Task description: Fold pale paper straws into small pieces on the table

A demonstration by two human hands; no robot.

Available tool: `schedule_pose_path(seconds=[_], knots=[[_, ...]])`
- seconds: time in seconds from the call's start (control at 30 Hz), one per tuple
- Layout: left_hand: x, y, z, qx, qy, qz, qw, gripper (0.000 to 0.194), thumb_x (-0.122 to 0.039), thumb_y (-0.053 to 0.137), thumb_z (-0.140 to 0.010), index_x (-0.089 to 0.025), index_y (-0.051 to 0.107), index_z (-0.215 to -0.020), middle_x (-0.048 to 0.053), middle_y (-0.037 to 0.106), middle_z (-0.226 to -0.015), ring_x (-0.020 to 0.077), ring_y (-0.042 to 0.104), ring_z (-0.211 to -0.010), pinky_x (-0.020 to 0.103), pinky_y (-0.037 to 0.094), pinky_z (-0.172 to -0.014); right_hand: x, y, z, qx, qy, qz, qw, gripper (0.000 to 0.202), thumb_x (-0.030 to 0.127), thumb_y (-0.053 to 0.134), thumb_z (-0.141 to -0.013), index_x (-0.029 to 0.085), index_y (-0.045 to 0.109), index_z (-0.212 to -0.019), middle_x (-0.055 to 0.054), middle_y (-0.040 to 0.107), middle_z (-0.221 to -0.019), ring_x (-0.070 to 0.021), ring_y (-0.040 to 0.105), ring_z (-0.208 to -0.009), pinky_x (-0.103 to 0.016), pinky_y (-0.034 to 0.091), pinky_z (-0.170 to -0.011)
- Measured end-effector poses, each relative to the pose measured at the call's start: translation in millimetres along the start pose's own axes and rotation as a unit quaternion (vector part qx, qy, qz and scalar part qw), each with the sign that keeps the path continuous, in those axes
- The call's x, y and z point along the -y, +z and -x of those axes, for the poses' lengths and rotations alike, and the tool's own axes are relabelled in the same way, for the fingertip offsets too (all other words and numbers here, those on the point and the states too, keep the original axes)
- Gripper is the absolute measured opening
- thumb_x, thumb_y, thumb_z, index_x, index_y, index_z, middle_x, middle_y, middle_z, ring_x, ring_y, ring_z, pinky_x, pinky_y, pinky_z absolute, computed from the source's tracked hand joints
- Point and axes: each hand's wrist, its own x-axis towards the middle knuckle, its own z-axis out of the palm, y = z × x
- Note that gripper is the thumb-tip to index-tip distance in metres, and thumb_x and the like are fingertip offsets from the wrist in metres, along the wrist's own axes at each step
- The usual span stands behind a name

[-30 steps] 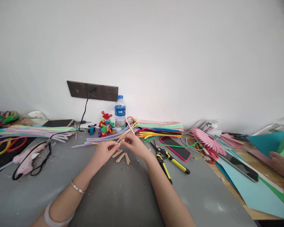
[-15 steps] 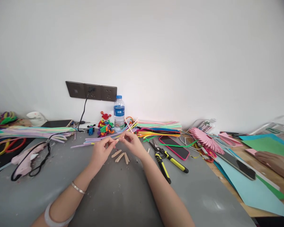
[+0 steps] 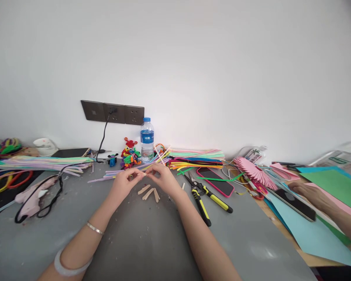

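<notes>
Fingertip to fingertip, my left hand (image 3: 128, 179) and my right hand (image 3: 161, 177) are closed in a pinch above the grey table. Between them is a small pale piece (image 3: 145, 173), mostly covered by the fingers, so its kind cannot be made out. Just below lie several short wooden stick pieces (image 3: 148, 194) with rounded ends, some fanned out. To the right of my right hand, pruning shears (image 3: 206, 195) with black and yellow handles rest with their handles spread.
Behind my hands stand a water bottle (image 3: 147, 140) and small pipe-cleaner figures (image 3: 130, 154), beside bundles of pipe cleaners (image 3: 195, 159). A pink glue gun (image 3: 32, 199) with its black cord lies left. Right are phones (image 3: 218, 182), coloured paper (image 3: 316, 238) and another person's hand (image 3: 312, 195).
My hands stay pinched together and have shifted only slightly; less of the pale piece shows. At the right, the other person's hand has moved left, toward the phone.
</notes>
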Motion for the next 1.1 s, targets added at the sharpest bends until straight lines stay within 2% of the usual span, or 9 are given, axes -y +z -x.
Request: schedule_pose_path(seconds=[0.1,0.23,0.3,0.5,0.67,0.83,0.93,1.03,1.1], knots=[[4,-4.9,-3,0.023,0.003,-0.038,0.999,0.026,-0.041,0.055,-0.085,-0.021,0.070,-0.083,0.003,0.073,-0.084,0.0191,0.062,-0.073,0.027,0.043,-0.062,-1,-3,1,0.018,0.001,0.049,0.999,0.010,0.013,0.060,-0.085,0.019,0.069,-0.084,-0.004,0.067,-0.086,-0.0168,0.059,-0.085,-0.029,0.043,-0.080],[15,-13.6,-7,-0.012,0.016,-0.118,0.993,0.030,-0.042,0.050,-0.087,-0.021,0.070,-0.083,0.006,0.072,-0.084,0.0230,0.062,-0.081,0.031,0.046,-0.072,-5,-5,2,0.054,0.009,0.094,0.994,0.007,0.013,0.067,-0.081,0.018,0.071,-0.080,-0.003,0.064,-0.086,-0.0175,0.057,-0.087,-0.030,0.042,-0.083],[19,-15.3,-8,-0.010,0.026,-0.155,0.987,0.031,-0.040,0.048,-0.087,-0.020,0.071,-0.083,0.007,0.069,-0.084,0.0238,0.061,-0.082,0.033,0.045,-0.073,-6,-3,3,0.076,0.018,0.106,0.991,0.006,0.013,0.068,-0.080,0.018,0.072,-0.079,-0.003,0.062,-0.085,-0.0172,0.056,-0.086,-0.029,0.043,-0.080],[23,-5.6,-3,0.062,-0.002,-0.234,0.970,0.017,-0.034,0.060,-0.077,-0.023,0.073,-0.078,0.004,0.064,-0.072,0.0228,0.059,-0.072,0.033,0.040,-0.070,-8,5,4,0.135,0.026,0.086,0.987,0.010,0.012,0.070,-0.077,0.018,0.073,-0.084,-0.004,0.062,-0.086,-0.0171,0.056,-0.087,-0.028,0.043,-0.077],[20,-1.5,-1,0.047,0.004,-0.225,0.973,0.015,-0.025,0.052,-0.080,-0.020,0.063,-0.071,0.000,0.057,-0.058,0.0171,0.053,-0.058,0.028,0.035,-0.061,-10,5,4,0.083,0.074,0.008,0.994,0.012,0.023,0.064,-0.083,0.018,0.074,-0.089,-0.005,0.064,-0.085,-0.0149,0.056,-0.075,-0.028,0.043,-0.069],[7,-3.2,-2,0.014,0.017,-0.131,0.991,0.015,-0.029,0.047,-0.085,-0.020,0.058,-0.078,-0.003,0.052,-0.057,0.0136,0.047,-0.051,0.024,0.033,-0.052,-5,11,1,0.025,0.142,-0.146,0.979,0.026,0.036,0.061,-0.084,0.017,0.070,-0.098,-0.005,0.067,-0.090,-0.0149,0.057,-0.076,-0.028,0.044,-0.070],[-1,-1.0,1,0.031,0.036,-0.075,0.996,0.016,-0.029,0.046,-0.088,-0.020,0.058,-0.083,-0.002,0.059,-0.064,0.0133,0.051,-0.055,0.023,0.037,-0.054,-1,18,-2,0.022,0.142,-0.261,0.955,0.032,0.046,0.059,-0.083,0.016,0.067,-0.092,-0.002,0.063,-0.078,-0.0123,0.055,-0.067,-0.025,0.044,-0.063],[-6,2.2,4,0.063,0.050,-0.056,0.995,0.015,-0.030,0.047,-0.089,-0.020,0.057,-0.082,-0.002,0.061,-0.065,0.0129,0.053,-0.055,0.023,0.038,-0.055,-2,21,-4,-0.007,0.153,-0.296,0.943,0.038,0.053,0.058,-0.081,0.016,0.064,-0.081,0.002,0.054,-0.062,-0.0098,0.048,-0.056,-0.023,0.040,-0.056],[-9,2.9,6,0.055,0.035,-0.054,0.996,0.017,-0.033,0.049,-0.088,-0.020,0.055,-0.078,-0.004,0.058,-0.057,0.0126,0.052,-0.050,0.023,0.038,-0.054,-4,20,-5,-0.036,0.168,-0.310,0.935,0.040,0.055,0.057,-0.081,0.015,0.064,-0.083,0.003,0.051,-0.059,-0.0091,0.045,-0.052,-0.023,0.037,-0.052]])
